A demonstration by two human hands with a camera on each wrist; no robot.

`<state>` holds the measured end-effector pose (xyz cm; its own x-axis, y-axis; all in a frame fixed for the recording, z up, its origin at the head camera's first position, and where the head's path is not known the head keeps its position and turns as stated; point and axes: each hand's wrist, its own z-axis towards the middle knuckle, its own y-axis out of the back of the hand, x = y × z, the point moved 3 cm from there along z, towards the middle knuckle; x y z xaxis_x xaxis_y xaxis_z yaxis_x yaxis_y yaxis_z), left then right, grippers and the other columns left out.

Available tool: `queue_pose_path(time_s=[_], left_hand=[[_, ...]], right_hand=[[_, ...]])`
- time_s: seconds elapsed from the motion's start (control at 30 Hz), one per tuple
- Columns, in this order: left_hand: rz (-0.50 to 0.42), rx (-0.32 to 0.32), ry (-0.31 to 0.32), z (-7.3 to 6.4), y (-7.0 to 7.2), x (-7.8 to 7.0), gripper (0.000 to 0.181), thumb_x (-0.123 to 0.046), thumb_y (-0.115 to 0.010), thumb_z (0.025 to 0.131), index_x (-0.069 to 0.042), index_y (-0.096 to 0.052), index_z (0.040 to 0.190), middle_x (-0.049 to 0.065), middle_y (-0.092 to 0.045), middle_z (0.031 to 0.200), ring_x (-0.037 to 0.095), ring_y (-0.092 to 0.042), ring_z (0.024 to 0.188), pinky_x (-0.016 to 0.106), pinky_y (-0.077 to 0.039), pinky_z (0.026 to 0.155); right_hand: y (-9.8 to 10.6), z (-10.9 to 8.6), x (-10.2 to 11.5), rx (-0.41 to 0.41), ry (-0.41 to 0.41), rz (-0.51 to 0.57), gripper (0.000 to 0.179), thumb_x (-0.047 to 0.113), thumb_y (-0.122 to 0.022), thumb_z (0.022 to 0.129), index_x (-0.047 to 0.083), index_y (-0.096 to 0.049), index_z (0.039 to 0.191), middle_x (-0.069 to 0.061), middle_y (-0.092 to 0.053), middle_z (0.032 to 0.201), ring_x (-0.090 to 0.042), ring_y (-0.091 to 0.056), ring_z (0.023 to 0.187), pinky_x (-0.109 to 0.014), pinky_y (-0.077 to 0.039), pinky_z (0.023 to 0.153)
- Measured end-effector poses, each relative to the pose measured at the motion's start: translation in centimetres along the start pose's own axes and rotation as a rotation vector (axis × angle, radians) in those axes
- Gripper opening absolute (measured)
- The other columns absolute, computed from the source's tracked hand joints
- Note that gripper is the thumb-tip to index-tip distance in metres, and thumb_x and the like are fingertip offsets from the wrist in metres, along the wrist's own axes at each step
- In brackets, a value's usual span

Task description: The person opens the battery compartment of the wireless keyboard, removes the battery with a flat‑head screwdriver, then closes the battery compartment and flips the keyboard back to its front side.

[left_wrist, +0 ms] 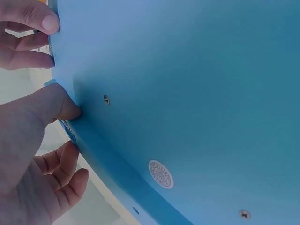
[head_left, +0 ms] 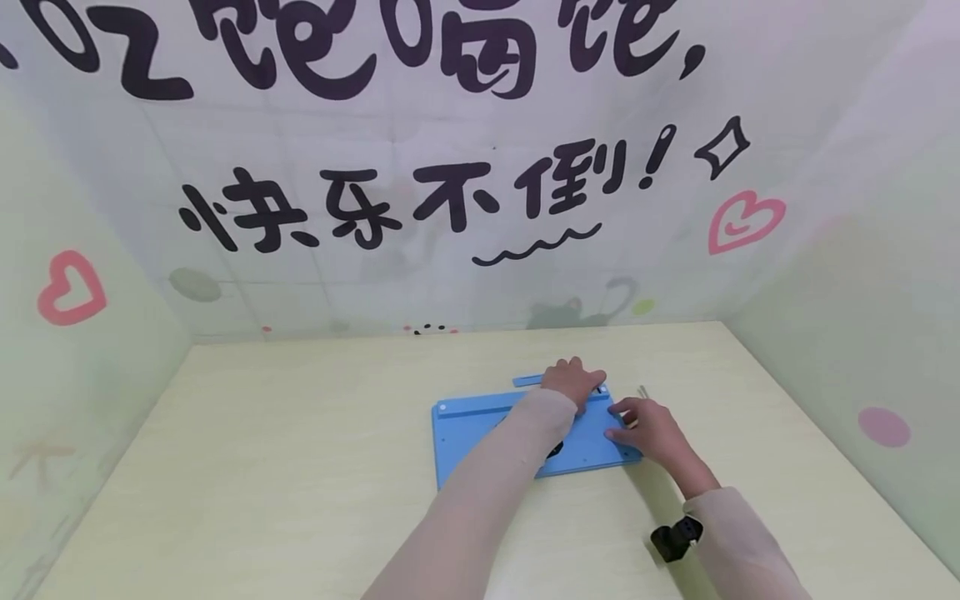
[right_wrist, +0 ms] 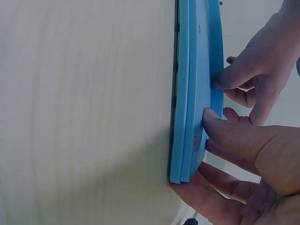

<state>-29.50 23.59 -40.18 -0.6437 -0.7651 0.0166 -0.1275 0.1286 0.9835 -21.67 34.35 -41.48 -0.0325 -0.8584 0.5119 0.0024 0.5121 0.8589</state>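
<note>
A blue keyboard [head_left: 480, 429] lies face down on the table; key edges show beneath it in the right wrist view. Its back bears screws [left_wrist: 107, 99], a round sticker [left_wrist: 161, 174] and a raised ridge along the far side. My left hand [head_left: 572, 383] reaches over that ridge, its thumb on top and a finger against the edge. Between them shows a small blue piece with white lettering [left_wrist: 68, 130], mostly hidden. My right hand [right_wrist: 255, 161] holds the near right corner, thumb above and fingers at the side and underneath.
A narrow blue strip [head_left: 527, 381] lies just beyond the keyboard, partly covered by the left hand. Beside the right hand is a small pale thin object [head_left: 642, 391], too small to make out. Printed walls enclose the wooden table [head_left: 262, 467] at the back and sides.
</note>
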Motion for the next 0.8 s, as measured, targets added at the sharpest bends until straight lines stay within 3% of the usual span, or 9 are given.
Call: queue_pose_path(time_s=[0.27, 0.47, 0.8], left_hand=[[0.007, -0.006, 0.013, 0.70, -0.87, 0.40, 0.041, -0.035, -0.062, 0.086, -0.036, -0.045, 0.124, -0.001, -0.050, 0.114, 0.016, -0.047, 0.092, 0.031, -0.044, 0.079], [0.013, -0.021, -0.038, 0.59, -0.98, 0.41, 0.037, -0.033, -0.061, 0.087, -0.035, -0.043, 0.119, -0.001, -0.050, 0.110, 0.016, -0.045, 0.088, 0.030, -0.044, 0.074], [0.051, 0.025, -0.053, 0.82, -0.78, 0.38, 0.036, -0.036, -0.061, 0.086, -0.038, -0.044, 0.117, -0.003, -0.051, 0.109, 0.015, -0.048, 0.088, 0.028, -0.045, 0.075]], right_hand=[[-0.01, 0.03, 0.24, -0.006, -0.002, -0.016, 0.035, 0.012, -0.074, 0.076, -0.006, -0.063, 0.105, -0.016, -0.062, 0.087, -0.026, -0.057, 0.077, -0.039, -0.049, 0.063], [0.15, -0.01, 0.05, -0.005, -0.012, -0.025, 0.037, 0.012, -0.075, 0.076, -0.007, -0.063, 0.104, -0.015, -0.062, 0.086, -0.025, -0.056, 0.076, -0.039, -0.048, 0.063], [-0.14, 0.25, -0.15, 0.002, -0.019, -0.011, 0.035, 0.010, -0.074, 0.076, -0.006, -0.062, 0.104, -0.014, -0.061, 0.086, -0.025, -0.057, 0.075, -0.039, -0.048, 0.063]])
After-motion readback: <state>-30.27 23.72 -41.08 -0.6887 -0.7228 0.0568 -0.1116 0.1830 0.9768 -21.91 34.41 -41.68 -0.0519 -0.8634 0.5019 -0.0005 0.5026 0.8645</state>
